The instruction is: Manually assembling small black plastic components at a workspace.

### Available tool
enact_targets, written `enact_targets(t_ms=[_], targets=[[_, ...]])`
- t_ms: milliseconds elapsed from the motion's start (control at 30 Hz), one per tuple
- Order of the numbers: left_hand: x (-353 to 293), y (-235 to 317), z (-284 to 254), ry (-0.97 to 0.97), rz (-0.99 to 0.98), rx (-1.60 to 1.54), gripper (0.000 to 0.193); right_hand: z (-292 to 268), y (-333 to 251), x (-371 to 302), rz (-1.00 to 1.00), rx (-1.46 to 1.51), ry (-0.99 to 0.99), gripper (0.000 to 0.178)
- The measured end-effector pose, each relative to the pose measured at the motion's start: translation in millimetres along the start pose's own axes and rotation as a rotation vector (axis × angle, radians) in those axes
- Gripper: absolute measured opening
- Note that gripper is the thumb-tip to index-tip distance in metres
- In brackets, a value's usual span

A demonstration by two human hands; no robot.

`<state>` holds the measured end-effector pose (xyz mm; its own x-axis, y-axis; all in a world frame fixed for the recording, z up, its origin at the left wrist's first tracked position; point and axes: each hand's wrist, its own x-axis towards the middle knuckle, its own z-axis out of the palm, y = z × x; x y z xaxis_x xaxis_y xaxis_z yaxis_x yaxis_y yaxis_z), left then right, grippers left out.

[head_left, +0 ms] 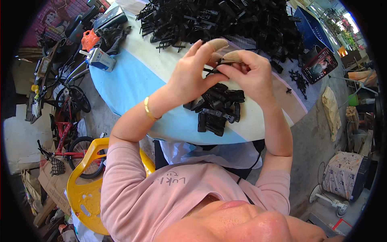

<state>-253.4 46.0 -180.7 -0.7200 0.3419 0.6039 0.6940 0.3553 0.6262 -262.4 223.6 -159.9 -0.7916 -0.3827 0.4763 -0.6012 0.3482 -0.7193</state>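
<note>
My left hand point(194, 72) and my right hand point(250, 74) meet above the table, fingertips pinched together. Between them is a small black plastic part point(217, 67), mostly covered by the fingers; its exact kind is hidden. Beige coverings wrap fingers on both hands. Just below my hands, a small heap of black plastic pieces point(217, 108) lies near the table's front edge. A much larger pile of loose black plastic parts point(225, 20) spreads over the far side of the table.
The cloth-covered table point(125, 80) has a phone point(319, 65) propped at its right, beside small black bits point(298, 82) and a blue basket point(312, 32). A blue-and-white carton point(100, 59) and dark gloves point(113, 38) sit at the left. A yellow chair point(86, 185) stands lower left.
</note>
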Motion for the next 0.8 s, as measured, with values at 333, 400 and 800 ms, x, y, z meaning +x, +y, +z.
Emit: enact_targets(t_ms=[333, 400, 800], targets=[[7, -20, -16, -0.423, -0.385, -1.188, 0.035, -11, 15, 3, -0.008, 0.463, -0.193, 0.021], [4, -22, -11, -0.433, -0.455, -1.226, 0.029, -14, 14, 7, -0.078, 0.400, -0.239, 0.021], [2, -6, 2, 0.073, -0.309, -0.809, 0.018, 4, 3, -1, 0.128, 0.167, -0.042, 0.013]])
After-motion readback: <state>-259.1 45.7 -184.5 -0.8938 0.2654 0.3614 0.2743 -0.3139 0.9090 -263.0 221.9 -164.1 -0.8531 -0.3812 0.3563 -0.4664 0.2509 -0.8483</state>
